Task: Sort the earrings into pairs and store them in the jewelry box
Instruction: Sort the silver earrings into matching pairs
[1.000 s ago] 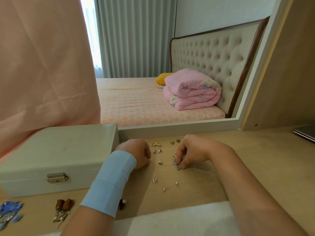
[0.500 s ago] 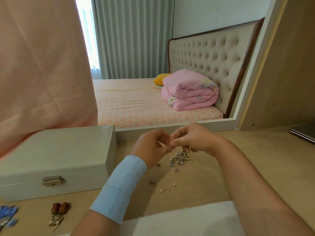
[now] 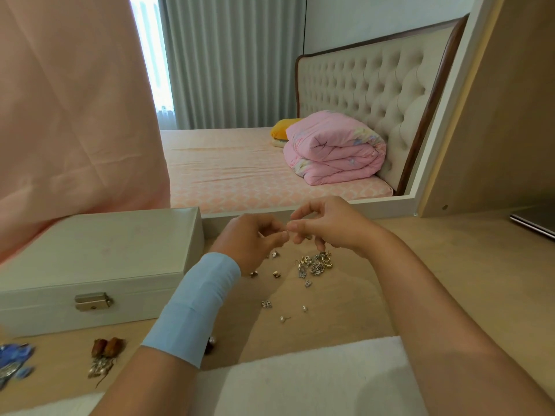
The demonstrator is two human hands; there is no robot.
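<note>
A closed white jewelry box point(image 3: 99, 253) with a metal clasp stands on the left of the wooden table. A small heap of silver and gold earrings point(image 3: 315, 264) lies beneath my hands, with several loose studs point(image 3: 267, 304) nearer to me. My left hand point(image 3: 250, 244), with a blue band on its wrist, and my right hand point(image 3: 326, 226) are raised just above the heap, fingertips meeting. Both pinch a tiny earring between them; the piece itself is barely visible.
A brown drop earring pair point(image 3: 105, 351) and blue jewelry point(image 3: 13, 360) lie at the front left. A white cloth point(image 3: 300, 379) covers the table's near edge. A mirror point(image 3: 270, 100) stands behind the table, a grey device point(image 3: 533, 222) at far right.
One second ago both hands were down on the table among spread earrings. The earrings are now gathered in a heap, and both hands have lifted together above it.
</note>
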